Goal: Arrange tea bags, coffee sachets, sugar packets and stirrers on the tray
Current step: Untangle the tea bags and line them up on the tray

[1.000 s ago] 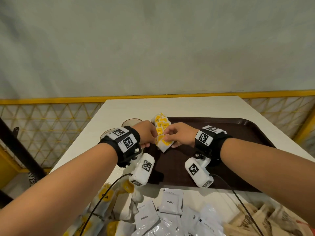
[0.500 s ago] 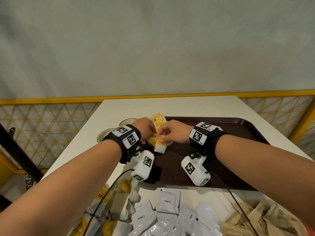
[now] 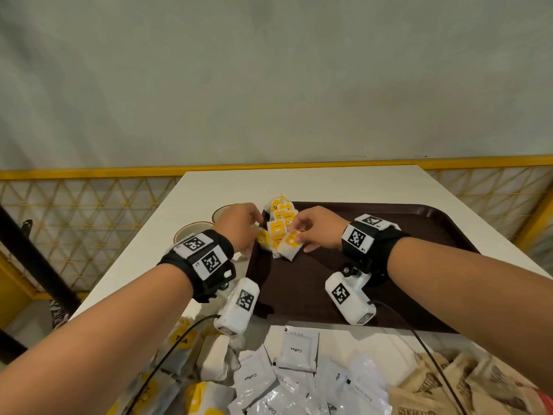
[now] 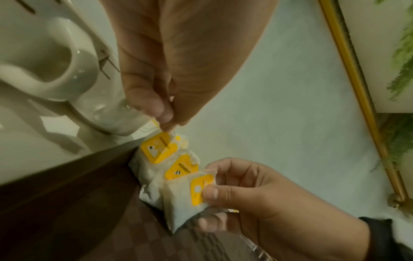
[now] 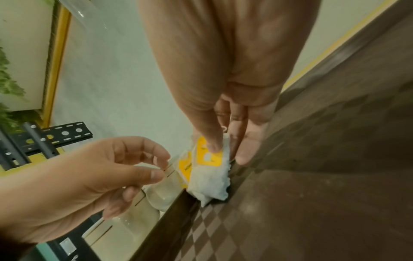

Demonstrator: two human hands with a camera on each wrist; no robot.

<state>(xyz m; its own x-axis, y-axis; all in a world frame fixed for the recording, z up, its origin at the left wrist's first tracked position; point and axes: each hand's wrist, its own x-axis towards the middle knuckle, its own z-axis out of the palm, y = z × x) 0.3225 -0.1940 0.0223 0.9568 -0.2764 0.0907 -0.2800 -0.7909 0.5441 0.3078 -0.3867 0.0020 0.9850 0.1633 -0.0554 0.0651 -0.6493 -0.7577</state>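
Tray: the dark brown tray [image 3: 389, 283] lies on the white bench [image 3: 299, 184], most of its chequered floor bare, so there is room for the other kinds of packet.
Tea bags: a row of tea bags [image 3: 279, 227] with yellow tags runs along the tray's left edge, each overlapping the next, probably to keep one kind together in a tidy line.
Right hand: the right hand [image 3: 317, 232] pinches the nearest tea bag [image 4: 185, 197] by its yellow tag, thumb on top and fingers beneath, and holds it down at the near end of the row.
Left hand: the left hand [image 3: 239, 227] has thumb and forefinger drawn together over the bag at the row's left side [image 4: 158, 150]; it seems to pinch a thread or tag corner, though the wrist views are too soft to be sure.
Waiting supplies: loose tea bags [image 3: 182, 339], white coffee sachets [image 3: 296, 348] and brown packets [image 3: 449, 381] lie on the near bench, off the tray.
Beside the tray: two pale mugs [image 3: 191, 232] stand just left of it.
Stage: early, by my reading; only tea is laid.
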